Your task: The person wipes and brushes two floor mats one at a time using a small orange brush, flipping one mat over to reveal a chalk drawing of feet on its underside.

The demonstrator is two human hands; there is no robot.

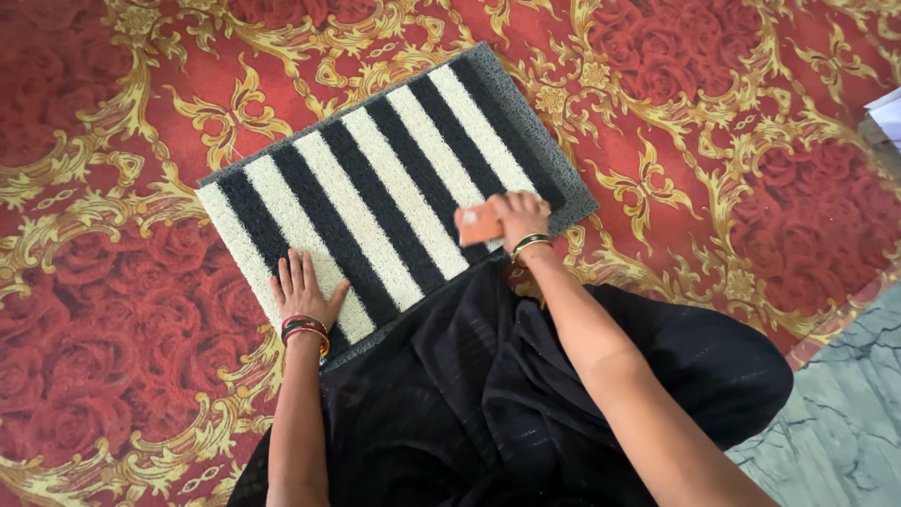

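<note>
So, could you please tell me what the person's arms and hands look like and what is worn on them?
Both forearms are bare, with no sleeves in view. The left hand has a stack of red and dark bangles at the wrist. The right hand has a dark bangle with a thin gold one beside it.

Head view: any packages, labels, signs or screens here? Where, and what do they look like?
No screens, signs or readable labels.
Small orange block: flat, rectangular, gripped by the right hand on the near edge of the striped mat; whether it is a package cannot be told.
White sheets: stacked at the right edge of the frame, cut off, possibly paper.
Left hand: flat on the mat, holds nothing.
</note>
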